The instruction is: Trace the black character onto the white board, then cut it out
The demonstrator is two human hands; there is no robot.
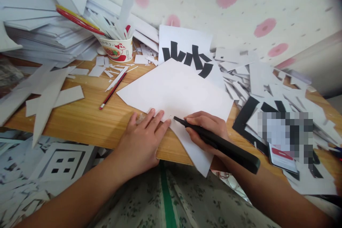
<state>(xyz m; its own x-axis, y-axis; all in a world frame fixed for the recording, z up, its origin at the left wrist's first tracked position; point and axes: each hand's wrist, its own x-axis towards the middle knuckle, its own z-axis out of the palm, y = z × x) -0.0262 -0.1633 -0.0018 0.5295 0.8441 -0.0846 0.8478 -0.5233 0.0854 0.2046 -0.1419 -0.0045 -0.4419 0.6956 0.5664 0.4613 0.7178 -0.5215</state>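
Observation:
A large white foam board sheet (171, 87) with angled edges lies on the wooden table in front of me, one corner hanging over the front edge. My left hand (146, 137) is pressed flat at the sheet's near edge, fingers spread. In my right hand (207, 128) is a long black craft knife (227, 146), its thick handle pointing toward me. The slim tip meets or hovers just over the sheet, close to my left index finger; contact is too small to tell. A small mark shows on the board near the tip.
A red-and-black pencil (113, 91) lies left of the sheet. Behind it stands a paper cup (117, 50) of white strips. Black strips (197, 57) lie on white paper at the back. Board offcuts (267, 82) and a phone (283, 158) are at right; cut pieces (62, 162) fill the lower left.

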